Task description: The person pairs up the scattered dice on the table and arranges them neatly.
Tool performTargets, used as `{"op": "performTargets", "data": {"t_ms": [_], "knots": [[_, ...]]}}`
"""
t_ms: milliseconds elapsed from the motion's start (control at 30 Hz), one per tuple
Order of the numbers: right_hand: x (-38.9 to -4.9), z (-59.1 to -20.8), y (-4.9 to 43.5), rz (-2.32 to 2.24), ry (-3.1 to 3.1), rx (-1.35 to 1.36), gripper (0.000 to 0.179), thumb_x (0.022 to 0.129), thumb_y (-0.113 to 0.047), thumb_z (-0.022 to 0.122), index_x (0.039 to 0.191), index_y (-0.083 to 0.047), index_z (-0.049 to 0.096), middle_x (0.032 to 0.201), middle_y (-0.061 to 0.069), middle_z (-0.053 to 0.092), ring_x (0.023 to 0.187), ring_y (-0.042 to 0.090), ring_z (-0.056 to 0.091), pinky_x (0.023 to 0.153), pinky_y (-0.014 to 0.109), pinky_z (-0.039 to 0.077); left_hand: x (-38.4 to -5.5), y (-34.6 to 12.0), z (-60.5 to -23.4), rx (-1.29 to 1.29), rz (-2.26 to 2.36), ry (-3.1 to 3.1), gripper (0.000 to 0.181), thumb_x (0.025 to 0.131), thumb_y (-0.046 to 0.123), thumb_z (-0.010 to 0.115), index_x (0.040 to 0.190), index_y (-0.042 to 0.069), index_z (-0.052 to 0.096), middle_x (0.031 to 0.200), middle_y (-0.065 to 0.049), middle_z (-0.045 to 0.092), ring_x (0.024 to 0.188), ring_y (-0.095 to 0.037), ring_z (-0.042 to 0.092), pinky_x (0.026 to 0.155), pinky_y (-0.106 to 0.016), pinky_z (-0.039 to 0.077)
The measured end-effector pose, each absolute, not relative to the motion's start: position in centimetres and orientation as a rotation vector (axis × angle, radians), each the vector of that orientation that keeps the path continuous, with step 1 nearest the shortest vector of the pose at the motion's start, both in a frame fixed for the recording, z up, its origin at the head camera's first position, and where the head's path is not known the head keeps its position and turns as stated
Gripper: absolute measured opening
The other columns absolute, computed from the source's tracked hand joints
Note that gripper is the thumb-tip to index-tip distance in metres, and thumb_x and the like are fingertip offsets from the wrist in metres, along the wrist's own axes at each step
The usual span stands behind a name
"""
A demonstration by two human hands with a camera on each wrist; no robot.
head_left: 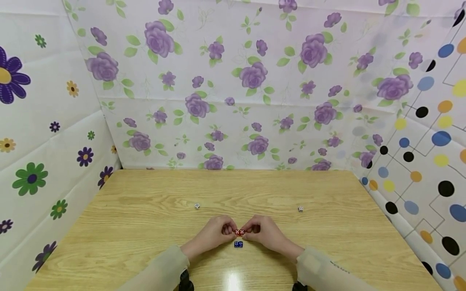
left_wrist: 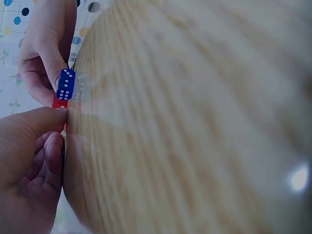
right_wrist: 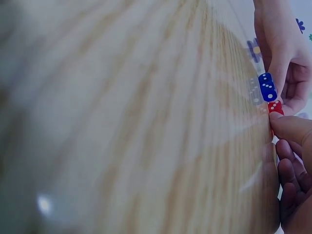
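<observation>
Two red dice [head_left: 239,233] form a row running left-right, pinched by left grip [head_left: 217,231] and right grip [head_left: 265,231].

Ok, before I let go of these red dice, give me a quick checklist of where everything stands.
1. Left grip on the red dice: ok, pinching the left end.
2. Right grip on them: ok, pinching the right end.
3. Red pair exactly lined up: cannot tell, small and partly covered.
4. Blue dice side by side: ok, just nearer you than the red pair.
5. White dice paired: not ok, the left one and right one lie wide apart, farther back.
</observation>
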State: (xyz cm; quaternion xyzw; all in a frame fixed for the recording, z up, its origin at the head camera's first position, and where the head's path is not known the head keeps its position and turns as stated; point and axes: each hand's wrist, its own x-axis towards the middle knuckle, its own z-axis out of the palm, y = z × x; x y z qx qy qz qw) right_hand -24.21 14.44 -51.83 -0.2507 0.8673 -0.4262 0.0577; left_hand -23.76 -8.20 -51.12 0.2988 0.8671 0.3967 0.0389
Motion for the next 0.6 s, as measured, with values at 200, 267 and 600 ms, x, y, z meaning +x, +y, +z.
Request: {"op": "performTargets", "data": {"t_ms": [200, 267, 600], "knots": [[-24.05, -51.63, 14.38, -1.268, 2.641, -0.757, 0.012, 0.082, -0.025, 0.08, 0.094, -0.024, 0.077, 0.085, -0.005, 0.067, 0.069, 0.004, 0.054, 0.059, 0.02, 0.046, -23.65, -8.22, -51.15, 0.928, 1.216, 2.671, 0.009, 0.084, 0.005, 0.076, 0.091, 0.006, 0.069, 0.08, -0.001, 0.064, 0.07, 0.001, 0.053, 0.064, -0.016, 0.048], [-24.02, -51.59, 14.38, -1.262, 2.646, -0.759, 0.012, 0.082, -0.025, 0.081, 0.094, -0.024, 0.077, 0.085, -0.005, 0.067, 0.069, 0.004, 0.054, 0.059, 0.02, 0.046, -23.65, -8.22, -51.18, 0.935, 1.217, 2.674, 0.01, 0.083, 0.004, 0.076, 0.091, 0.006, 0.069, 0.08, -0.002, 0.065, 0.07, 0.0, 0.054, 0.064, -0.015, 0.048], [-23.98, -51.72, 14.32, -1.252, 2.651, -0.749, 0.012, 0.083, -0.025, 0.08, 0.094, -0.024, 0.076, 0.085, -0.006, 0.066, 0.07, 0.004, 0.055, 0.061, 0.02, 0.046, -23.76, -8.27, -51.33, 0.934, 1.215, 2.654, 0.013, 0.084, 0.007, 0.076, 0.095, 0.007, 0.068, 0.084, -0.001, 0.064, 0.072, 0.001, 0.054, 0.066, -0.015, 0.05]]}}
